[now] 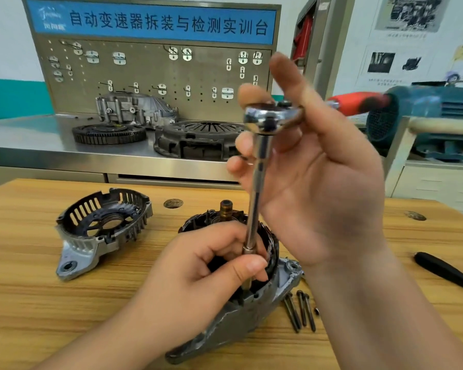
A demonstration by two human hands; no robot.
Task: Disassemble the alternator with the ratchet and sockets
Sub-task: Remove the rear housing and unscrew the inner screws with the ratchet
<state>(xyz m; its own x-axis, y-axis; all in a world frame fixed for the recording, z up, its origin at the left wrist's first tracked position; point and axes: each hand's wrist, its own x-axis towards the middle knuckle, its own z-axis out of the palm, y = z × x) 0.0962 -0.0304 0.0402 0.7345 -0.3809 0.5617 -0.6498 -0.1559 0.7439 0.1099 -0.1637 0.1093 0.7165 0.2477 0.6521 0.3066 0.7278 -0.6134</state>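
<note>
On the light wooden workbench [64, 316] the dark grey cast-metal alternator body [241, 316] lies low in the middle, its open end up. Black windings ring the top and a copper-coloured shaft end [226, 209] stands at its far side.

The left hand [211, 268] rests right on top of this body and covers its near rim. Thumb and curled fingers pinch the lower end of a slim chrome extension bar [257, 188]. The bar stands nearly upright and runs down between the fingers into the body's edge; the tip below the thumb is too hidden to make out.

At the bar's top sits the chrome ratchet with a red handle [265, 118], its head level and the handle pointing away to the right. The right hand [316, 182] is raised above and to the right of the alternator body, clear of it. It is spread wide with the palm turned inward, the thumb lifted straight and the fingers only loosely curved behind the ratchet head and bar. Whether they press the metal cannot be told.

To the left, well apart, lies the removed slotted grey end cover [102, 231]. Several long black bolts [300, 311] lie just beside the body's right edge. A black tool handle [447, 273] lies farther right.
</note>
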